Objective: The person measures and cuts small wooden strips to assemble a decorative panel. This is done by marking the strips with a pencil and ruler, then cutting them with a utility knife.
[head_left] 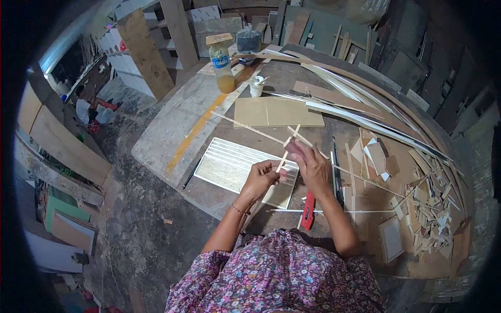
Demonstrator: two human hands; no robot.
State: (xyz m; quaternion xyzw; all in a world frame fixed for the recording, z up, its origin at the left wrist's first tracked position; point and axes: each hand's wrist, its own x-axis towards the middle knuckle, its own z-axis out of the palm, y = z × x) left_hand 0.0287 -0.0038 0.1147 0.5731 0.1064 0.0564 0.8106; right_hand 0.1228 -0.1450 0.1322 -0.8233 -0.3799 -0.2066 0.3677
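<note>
My left hand (261, 180) is closed in a pinch around the lower end of a thin pale wooden strip (282, 161), which is raised at a slant above the table. Higher on the same strip, the fingers of my right hand (311, 166) are pressed together against it. A small light-brown bit shows at those fingertips; its kind cannot be made out. Under my hands lies a whitish rectangular panel (224, 166) with several parallel strips along its far side. A red utility knife (308, 211) rests near my right forearm.
Left of the panel lies a dark pen (191, 173). Beyond are a brown board (279, 112), a white cup (257, 86) and a plastic bottle (222, 68). Long strips (376, 125) and a pile of wood scraps (433, 208) occupy the right. A person (88, 108) sits far left.
</note>
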